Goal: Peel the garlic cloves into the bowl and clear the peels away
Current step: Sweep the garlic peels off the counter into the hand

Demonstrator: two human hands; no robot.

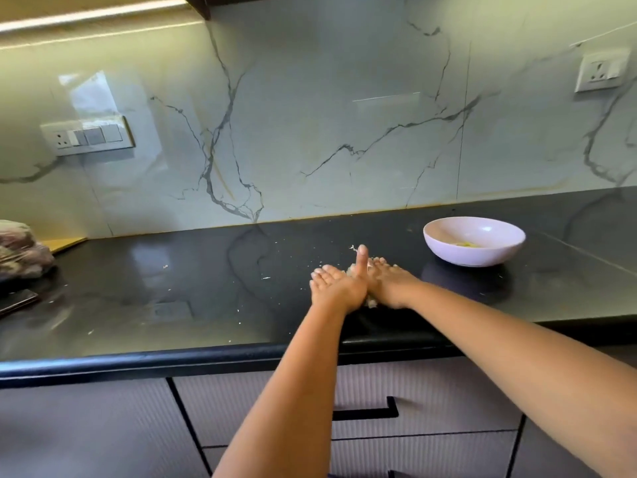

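Note:
My left hand (336,288) and my right hand (393,282) lie side by side on the black counter (206,288), pressed together around a small heap of pale garlic peels (371,302). The left thumb points forward between them. Only scraps of the heap show at the heels of the hands and by the fingertips. To the right of my hands stands a white bowl (474,251) with a few yellowish peeled garlic cloves (465,243) in its bottom. Tiny peel flakes (265,278) are scattered on the counter to the left.
A crumpled plastic bag (20,250) and a flat dark object (17,301) sit at the far left of the counter. The marble wall behind carries a switch panel (88,136) and a socket (601,72). Below the counter's front edge are drawers with a black handle (365,412).

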